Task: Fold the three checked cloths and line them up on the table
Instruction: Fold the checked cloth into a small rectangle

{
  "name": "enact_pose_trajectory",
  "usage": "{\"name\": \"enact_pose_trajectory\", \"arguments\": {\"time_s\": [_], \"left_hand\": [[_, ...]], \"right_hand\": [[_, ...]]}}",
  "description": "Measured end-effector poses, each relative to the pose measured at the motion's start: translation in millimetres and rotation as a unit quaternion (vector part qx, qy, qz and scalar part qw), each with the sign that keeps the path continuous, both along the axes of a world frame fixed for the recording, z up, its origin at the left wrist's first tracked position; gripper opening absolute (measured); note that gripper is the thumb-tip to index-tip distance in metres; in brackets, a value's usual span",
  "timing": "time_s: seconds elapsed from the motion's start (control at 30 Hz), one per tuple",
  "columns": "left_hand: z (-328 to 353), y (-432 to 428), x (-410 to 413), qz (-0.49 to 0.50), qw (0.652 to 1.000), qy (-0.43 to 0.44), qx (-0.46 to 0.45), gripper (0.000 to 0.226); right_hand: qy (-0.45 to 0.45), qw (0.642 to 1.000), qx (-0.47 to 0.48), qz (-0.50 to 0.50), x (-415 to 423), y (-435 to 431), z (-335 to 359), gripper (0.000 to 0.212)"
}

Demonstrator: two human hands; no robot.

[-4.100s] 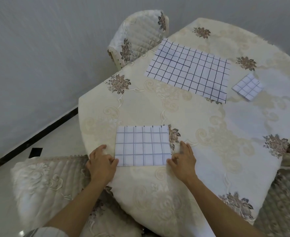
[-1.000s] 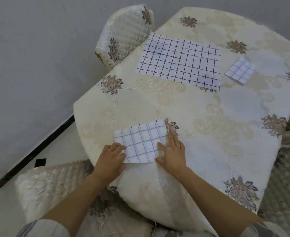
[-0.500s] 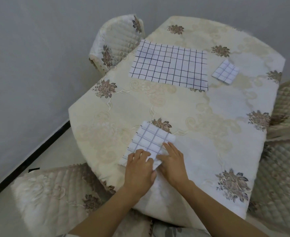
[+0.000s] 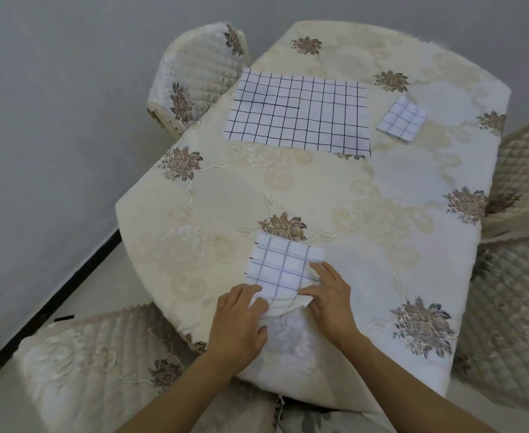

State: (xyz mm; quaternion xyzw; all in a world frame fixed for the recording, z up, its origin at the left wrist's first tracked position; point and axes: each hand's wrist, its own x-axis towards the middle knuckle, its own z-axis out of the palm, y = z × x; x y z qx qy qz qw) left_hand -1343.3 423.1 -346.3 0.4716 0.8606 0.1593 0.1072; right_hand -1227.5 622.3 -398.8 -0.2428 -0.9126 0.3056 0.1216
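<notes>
A half-folded white cloth with grey checks lies near the table's front edge. My left hand grips its near left corner, and my right hand pinches its near right edge. The near edge of the cloth is lifted and curls between the two hands. A large checked cloth lies spread flat at the far side of the table. A small checked cloth folded into a square rests to the right of the large one.
The table wears a cream cloth with brown flower prints. Quilted chairs stand at the far left, near left and right. A grey wall runs along the left with a dark skirting strip.
The near cloth has gone from a wide rectangle to a smaller folded piece. Both hands have shifted together to its near edge, and the camera has swung slightly.
</notes>
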Motion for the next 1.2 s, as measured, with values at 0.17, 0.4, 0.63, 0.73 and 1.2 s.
{"name": "enact_pose_trajectory", "arguments": {"time_s": [0.17, 0.4, 0.63, 0.73, 1.2], "left_hand": [[-13, -14, -23, 0.025, 0.999, -0.032, -0.019, 0.04], [-23, -18, -40, -0.028, 0.999, -0.024, 0.028, 0.029], [-30, -23, -33, -0.052, 0.996, -0.044, 0.057, 0.027], [-32, -24, -34, -0.052, 0.995, -0.049, 0.065, 0.024], [-43, -9, -53, -0.078, 0.993, 0.029, -0.081, 0.058]], "right_hand": [[0.03, 0.999, -0.008, 0.015, 6, 4, -7, 0.012], [0.007, 1.0, 0.002, 0.02, 13, 11, -5, 0.038], [-0.042, 0.995, 0.095, 0.007, 22, 3, -1, 0.011], [-0.04, 0.995, 0.091, -0.018, 22, 3, -6, 0.01], [0.014, 0.999, 0.028, -0.039, 28, 5, -19, 0.022]]}}
